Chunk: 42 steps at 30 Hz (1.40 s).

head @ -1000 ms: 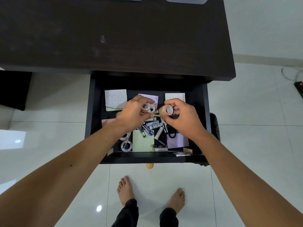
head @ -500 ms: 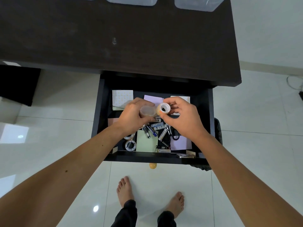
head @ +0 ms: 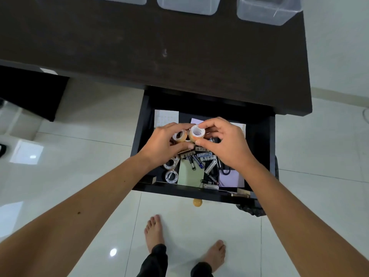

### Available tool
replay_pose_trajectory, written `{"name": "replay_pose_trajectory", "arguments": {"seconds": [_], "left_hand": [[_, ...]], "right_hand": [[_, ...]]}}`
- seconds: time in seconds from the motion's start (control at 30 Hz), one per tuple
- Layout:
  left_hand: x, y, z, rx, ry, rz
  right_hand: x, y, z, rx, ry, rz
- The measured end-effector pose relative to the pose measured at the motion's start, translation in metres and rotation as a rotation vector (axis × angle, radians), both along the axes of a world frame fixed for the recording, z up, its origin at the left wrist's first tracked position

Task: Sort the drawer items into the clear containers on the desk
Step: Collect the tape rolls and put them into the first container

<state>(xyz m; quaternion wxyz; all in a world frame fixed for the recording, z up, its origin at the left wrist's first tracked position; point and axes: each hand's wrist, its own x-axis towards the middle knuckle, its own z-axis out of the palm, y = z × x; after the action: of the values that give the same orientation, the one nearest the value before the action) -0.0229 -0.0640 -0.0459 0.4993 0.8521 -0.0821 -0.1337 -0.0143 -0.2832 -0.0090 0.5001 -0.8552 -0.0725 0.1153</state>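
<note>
Over the open drawer, the right hand pinches one tape roll and the left hand another roll, both probably light, stiff, best held by the rim.

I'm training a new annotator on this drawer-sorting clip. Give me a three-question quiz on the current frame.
1. True or false: the right hand holds a tape roll.
2. How many clear containers show on the desk?
3. The green notepad lies: A) on the desk, B) in the drawer, C) on the floor.

Key: 1 true; 2 three, all cut off by the top edge; 3 B.
</note>
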Motion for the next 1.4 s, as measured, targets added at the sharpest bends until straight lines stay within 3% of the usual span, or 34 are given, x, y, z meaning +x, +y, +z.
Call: {"name": "replay_pose_trajectory", "arguments": {"seconds": [0.37,0.83,1.1,1.4], "left_hand": [[-0.009,0.002,0.001,-0.080,-0.047,0.076],[-0.025,0.011,0.020,-0.127,-0.063,0.180],[-0.046,0.031,0.034,-0.122,-0.105,0.285],[-0.070,0.061,0.038,-0.113,-0.116,0.411]], "right_hand": [[0.000,0.006,-0.002,0.063,-0.059,0.060],[-0.004,0.002,0.006,0.198,0.114,-0.018],[-0.013,0.017,-0.011,0.049,0.195,0.157],[-0.019,0.052,-0.037,-0.188,0.008,0.431]]}}
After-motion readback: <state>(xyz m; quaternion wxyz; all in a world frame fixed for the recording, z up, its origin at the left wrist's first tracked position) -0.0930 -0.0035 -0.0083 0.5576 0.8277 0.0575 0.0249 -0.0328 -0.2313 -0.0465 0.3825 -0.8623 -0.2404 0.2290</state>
